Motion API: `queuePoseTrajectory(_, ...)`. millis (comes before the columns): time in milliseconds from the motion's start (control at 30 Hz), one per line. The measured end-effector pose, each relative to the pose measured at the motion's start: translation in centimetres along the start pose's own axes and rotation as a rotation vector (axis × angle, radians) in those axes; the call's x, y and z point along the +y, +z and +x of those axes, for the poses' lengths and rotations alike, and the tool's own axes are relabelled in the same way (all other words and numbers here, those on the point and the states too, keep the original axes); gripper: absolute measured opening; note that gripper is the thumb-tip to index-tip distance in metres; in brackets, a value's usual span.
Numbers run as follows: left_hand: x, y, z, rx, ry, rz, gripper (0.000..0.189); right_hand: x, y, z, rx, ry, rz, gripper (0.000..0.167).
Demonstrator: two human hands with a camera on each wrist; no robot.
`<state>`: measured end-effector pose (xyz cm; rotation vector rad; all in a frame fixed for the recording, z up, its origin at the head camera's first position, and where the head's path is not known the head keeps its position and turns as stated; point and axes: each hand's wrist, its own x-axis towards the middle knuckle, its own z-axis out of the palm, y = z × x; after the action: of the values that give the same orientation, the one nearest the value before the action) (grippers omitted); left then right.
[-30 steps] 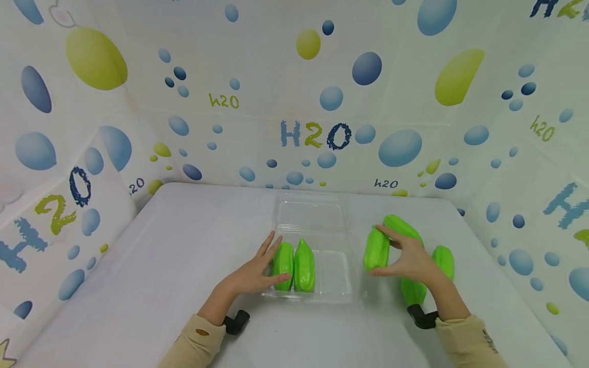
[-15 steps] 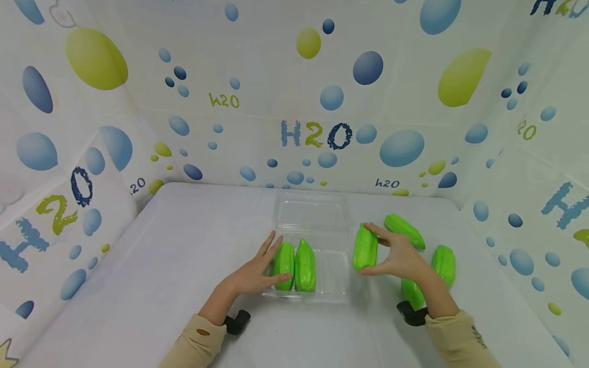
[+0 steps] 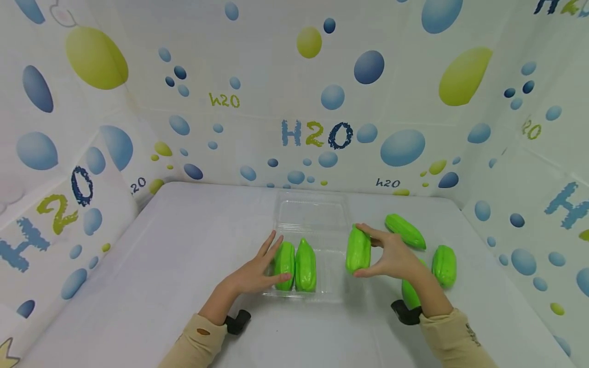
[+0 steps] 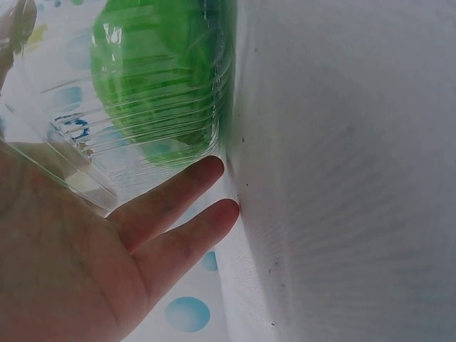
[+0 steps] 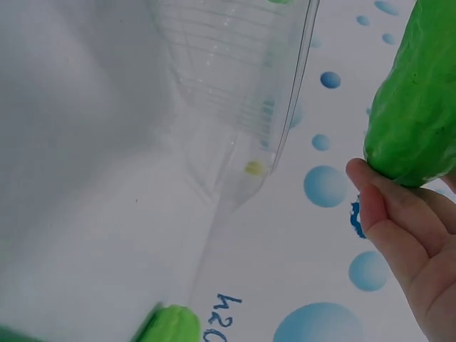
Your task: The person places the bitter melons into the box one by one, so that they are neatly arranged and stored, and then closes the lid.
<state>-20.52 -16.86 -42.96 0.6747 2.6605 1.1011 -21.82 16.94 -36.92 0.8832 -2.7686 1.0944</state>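
Observation:
Two bright green ribbed gourds, the left one (image 3: pixel 284 266) and the one beside it (image 3: pixel 306 266), lie side by side in the left part of a clear hinged plastic box (image 3: pixel 332 296). My left hand (image 3: pixel 250 273) rests at the box's left side with fingers spread and its thumb over the left gourd. In the left wrist view, two fingers (image 4: pixel 178 196) are straight against the box's outer wall. My right hand (image 3: pixel 391 258) pinches a third green gourd (image 3: pixel 358 250) between thumb and fingers. That gourd is upheld near the right rim of the box, above the table in the right wrist view.
The box lid (image 3: pixel 313 212) lies folded back behind it. More green gourds lie on the white table (image 3: pixel 184 230) to the right: one at the back (image 3: pixel 406 231), one farther right (image 3: pixel 444 266) and one (image 3: pixel 410 294) partly hidden by my right wrist. Printed cloth walls (image 3: pixel 257 128) enclose the table.
My right hand has carried its gourd leftward, from over the table beside the loose gourds to the right rim of the box. The left hand has stayed in place.

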Motion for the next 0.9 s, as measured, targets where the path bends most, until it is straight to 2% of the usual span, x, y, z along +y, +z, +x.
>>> queuePoseTrajectory(233, 0.0, -0.1, -0.1, -0.003, 0.002, 0.016, 0.094, -0.5, 0.5, 0.3, 0.000, -0.036, -0.003, 0.101)
queuePoseTrajectory(600, -0.3, 0.1, -0.1, -0.001, 0.007, 0.014, 0.094, -1.3, 1.4, 0.9, -0.012, -0.106, 0.053, 0.099)
queuePoseTrajectory(900, -0.3, 0.0, -0.1, 0.000, 0.005, 0.015, 0.094, -1.5, 2.2, 1.3, -0.034, -0.107, 0.045, 0.100)
